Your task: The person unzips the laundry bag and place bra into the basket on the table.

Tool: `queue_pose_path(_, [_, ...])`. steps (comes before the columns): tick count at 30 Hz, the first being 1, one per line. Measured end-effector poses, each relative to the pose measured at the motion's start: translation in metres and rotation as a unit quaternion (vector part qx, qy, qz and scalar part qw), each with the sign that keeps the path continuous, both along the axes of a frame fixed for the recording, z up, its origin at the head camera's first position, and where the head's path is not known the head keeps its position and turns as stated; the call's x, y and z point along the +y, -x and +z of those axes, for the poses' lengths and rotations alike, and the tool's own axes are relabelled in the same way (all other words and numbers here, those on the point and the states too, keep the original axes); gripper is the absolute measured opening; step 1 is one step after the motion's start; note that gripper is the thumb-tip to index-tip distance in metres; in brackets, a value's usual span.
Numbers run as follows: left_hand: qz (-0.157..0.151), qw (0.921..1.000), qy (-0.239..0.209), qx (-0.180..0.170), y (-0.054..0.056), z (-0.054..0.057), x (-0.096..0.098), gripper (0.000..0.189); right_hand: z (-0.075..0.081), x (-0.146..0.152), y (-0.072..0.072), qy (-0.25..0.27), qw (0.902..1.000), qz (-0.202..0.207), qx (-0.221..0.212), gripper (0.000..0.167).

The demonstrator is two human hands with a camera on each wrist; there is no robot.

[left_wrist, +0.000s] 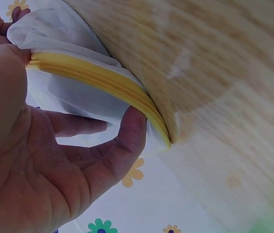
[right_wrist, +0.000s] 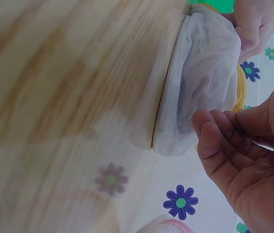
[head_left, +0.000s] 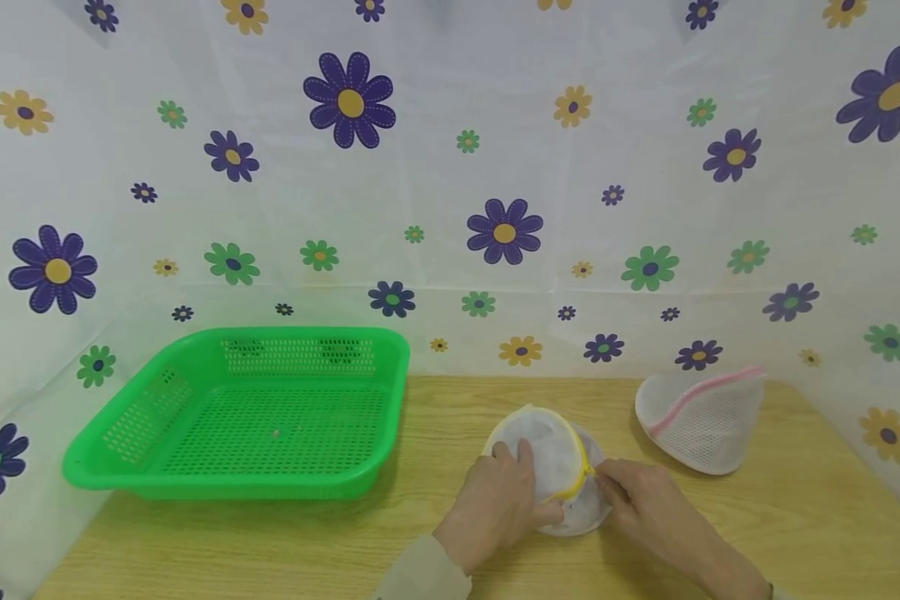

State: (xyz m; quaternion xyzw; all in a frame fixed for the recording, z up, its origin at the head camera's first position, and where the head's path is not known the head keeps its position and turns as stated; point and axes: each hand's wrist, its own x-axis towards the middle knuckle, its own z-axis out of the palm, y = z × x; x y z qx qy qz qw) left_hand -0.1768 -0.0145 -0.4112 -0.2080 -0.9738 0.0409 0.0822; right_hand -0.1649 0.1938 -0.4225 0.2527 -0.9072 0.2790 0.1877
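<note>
A white mesh laundry bag (head_left: 551,446) with a yellow zip (head_left: 583,457) lies on the table in front of me. My left hand (head_left: 495,504) holds it from the left, its thumb near the lower end of the zip. In the left wrist view, the curled fingers of that hand meet the yellow zip band (left_wrist: 95,80). At the bag's right side, my right hand (head_left: 656,508) pinches the zip's end by the pull, which the fingertips mostly hide. Seen from the right wrist, the mesh (right_wrist: 200,73) bulges in loose folds beside the fingers.
On the left stands a green plastic basket (head_left: 270,482) with perforated sides. A second white mesh bag (head_left: 708,425), with a pink zip, sits at the back right of the wooden table (head_left: 450,417). Behind hangs a flower-printed white sheet (head_left: 435,183).
</note>
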Motion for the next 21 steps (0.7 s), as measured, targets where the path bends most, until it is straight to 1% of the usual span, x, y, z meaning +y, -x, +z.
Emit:
queue_pose_path(3, [0.001,1.0,-0.001,-0.003,0.0,0.0004,0.0001,0.087,-0.0008,0.0004,0.0003,0.001,1.0,0.005,0.007,0.031])
queue_pose_path(7, [0.002,1.0,-0.002,-0.008,0.0004,0.0007,0.0004,0.086,-0.0011,0.0007,0.0002,0.002,1.0,0.007,0.006,0.03])
queue_pose_path(12, [-0.002,0.9999,0.01,0.006,0.0001,0.0005,0.0002,0.085,-0.0018,0.0007,-0.0007,-0.001,0.9999,0.014,0.002,0.025])
queue_pose_path(15, [-0.004,0.9998,0.014,0.014,-0.0001,0.0001,-0.0003,0.085,-0.0026,0.0006,-0.0013,-0.001,0.9998,0.018,0.0,0.027])
queue_pose_path(21, [-0.005,0.9998,0.018,0.009,0.0004,0.0001,-0.0002,0.085,-0.0008,0.0002,-0.0025,-0.002,0.9996,0.014,-0.024,0.029])
